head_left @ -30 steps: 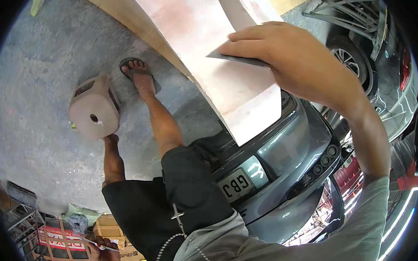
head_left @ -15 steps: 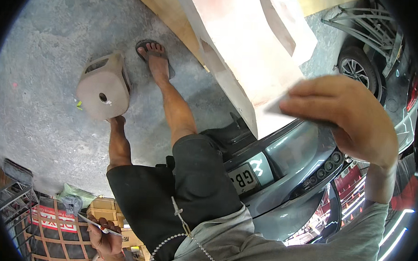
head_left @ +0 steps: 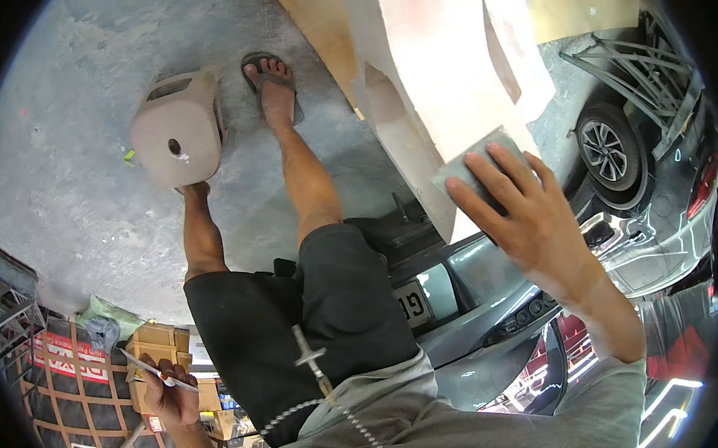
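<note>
In the head view, the right hand (head_left: pixel 532 215), right of centre, has its fingers slightly spread over a grey pad (head_left: pixel 459 169), which lies over the lower end of a pale panel (head_left: pixel 431 51); the thumb is hidden, so I cannot tell whether it pinches the pad or lies along it. The fingers are probably fanned out to spread the press evenly and keep the pad flat. The panel runs from the top of the frame down to the centre, its lower end jutting out in front of a dark grey car (head_left: pixel 482 333), perhaps to leave that edge free to reach. Tan board (head_left: pixel 323 30) shows beside the panel at the top; what carries the panel's weight I cannot tell. At lower left, the left hand (head_left: pixel 175 400) has its fingers closed on a thin pale strip (head_left: pixel 138 363), held well apart from the panel, seemingly to keep it out of the way. A beige stool (head_left: pixel 158 143) stands on the concrete floor (head_left: pixel 72 179) at upper left, near the person's sandal (head_left: pixel 258 63). A metal frame (head_left: pixel 638 76) and a wheel (head_left: pixel 606 151) fill the upper right.
</note>
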A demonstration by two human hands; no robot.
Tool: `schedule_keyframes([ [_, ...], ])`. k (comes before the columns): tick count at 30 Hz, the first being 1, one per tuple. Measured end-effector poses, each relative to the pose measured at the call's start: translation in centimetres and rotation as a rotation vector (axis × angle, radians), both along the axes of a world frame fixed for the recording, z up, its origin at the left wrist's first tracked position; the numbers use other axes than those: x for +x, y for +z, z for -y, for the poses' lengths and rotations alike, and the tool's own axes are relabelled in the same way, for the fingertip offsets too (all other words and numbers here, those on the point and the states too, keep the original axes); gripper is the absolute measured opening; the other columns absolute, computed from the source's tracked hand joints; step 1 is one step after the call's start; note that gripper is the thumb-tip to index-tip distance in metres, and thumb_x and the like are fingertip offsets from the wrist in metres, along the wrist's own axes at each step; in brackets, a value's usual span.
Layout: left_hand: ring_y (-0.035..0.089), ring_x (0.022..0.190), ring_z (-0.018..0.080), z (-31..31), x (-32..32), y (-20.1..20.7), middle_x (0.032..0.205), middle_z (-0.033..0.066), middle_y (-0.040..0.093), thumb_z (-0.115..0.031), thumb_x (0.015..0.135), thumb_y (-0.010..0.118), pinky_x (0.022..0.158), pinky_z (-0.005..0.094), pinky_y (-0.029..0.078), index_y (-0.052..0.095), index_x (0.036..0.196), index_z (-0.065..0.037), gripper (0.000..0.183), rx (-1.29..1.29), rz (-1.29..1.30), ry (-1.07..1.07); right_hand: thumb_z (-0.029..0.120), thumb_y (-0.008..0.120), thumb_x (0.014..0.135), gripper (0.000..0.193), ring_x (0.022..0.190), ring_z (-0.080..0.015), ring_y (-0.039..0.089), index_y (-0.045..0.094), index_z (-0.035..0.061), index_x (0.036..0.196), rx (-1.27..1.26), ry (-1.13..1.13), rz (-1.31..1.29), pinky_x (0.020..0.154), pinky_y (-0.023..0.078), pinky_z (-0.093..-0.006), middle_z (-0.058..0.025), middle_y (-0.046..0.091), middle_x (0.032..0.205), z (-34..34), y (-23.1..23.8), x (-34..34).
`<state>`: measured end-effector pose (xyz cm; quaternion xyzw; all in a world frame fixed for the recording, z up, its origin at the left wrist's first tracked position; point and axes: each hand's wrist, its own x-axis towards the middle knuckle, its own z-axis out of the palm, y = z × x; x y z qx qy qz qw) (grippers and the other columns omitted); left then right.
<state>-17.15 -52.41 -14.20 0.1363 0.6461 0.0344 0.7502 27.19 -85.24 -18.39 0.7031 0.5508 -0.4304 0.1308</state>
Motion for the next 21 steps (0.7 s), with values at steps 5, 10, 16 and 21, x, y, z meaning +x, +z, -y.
schedule_keyframes([
  [5, 0.067, 0.092, 0.0275, 1.0, 1.1, -1.1, 0.098, 0.0141, 0.065, -0.023, 0.103, 0.058, 0.081, 0.0456, 0.059, 0.054, 0.135, -0.011, 0.035, -0.109, 0.142, 0.05, 0.003, 0.059, 0.085, 0.059, 0.132, -0.0334, 0.046, 0.049, 0.0108, 0.143, -0.017, -0.006, 0.015, 0.106, 0.041, -0.0483, -0.0159, 0.051, 0.138, -0.6, -1.8, 0.4],
  [10, 0.068, 0.091, 0.0292, 1.0, 0.3, -0.5, 0.094, 0.0152, 0.065, -0.024, 0.104, 0.055, 0.082, 0.0471, 0.06, 0.054, 0.136, -0.009, 0.035, -0.113, 0.103, 0.134, 0.004, 0.059, 0.085, 0.058, 0.131, -0.0325, 0.046, 0.05, 0.0106, 0.142, 0.005, -0.014, 0.03, 0.104, 0.042, -0.0481, -0.0168, 0.052, 0.137, 0.2, -2.6, 0.2],
  [16, 0.065, 0.086, 0.0247, 0.4, -0.1, -1.3, 0.095, 0.0105, 0.063, -0.028, 0.108, 0.048, 0.075, 0.0414, 0.057, 0.052, 0.13, -0.008, 0.03, -0.079, 0.105, 0.061, 0.003, 0.059, 0.085, 0.057, 0.131, -0.0318, 0.047, 0.05, 0.012, 0.141, -0.001, -0.026, 0.038, 0.1, 0.043, -0.0475, -0.0165, 0.052, 0.134, -0.1, -3.3, -0.2],
  [21, 0.069, 0.09, 0.0276, 1.3, 0.9, -1.5, 0.095, 0.0161, 0.065, -0.025, 0.105, 0.054, 0.078, 0.0441, 0.059, 0.055, 0.132, -0.008, 0.032, -0.108, 0.155, 0.112, 0.004, 0.059, 0.085, 0.058, 0.13, -0.0313, 0.047, 0.05, 0.0137, 0.141, 0.017, 0.015, 0.09, 0.098, 0.044, -0.049, -0.0166, 0.052, 0.134, 0.6, -3.7, -0.6],
])
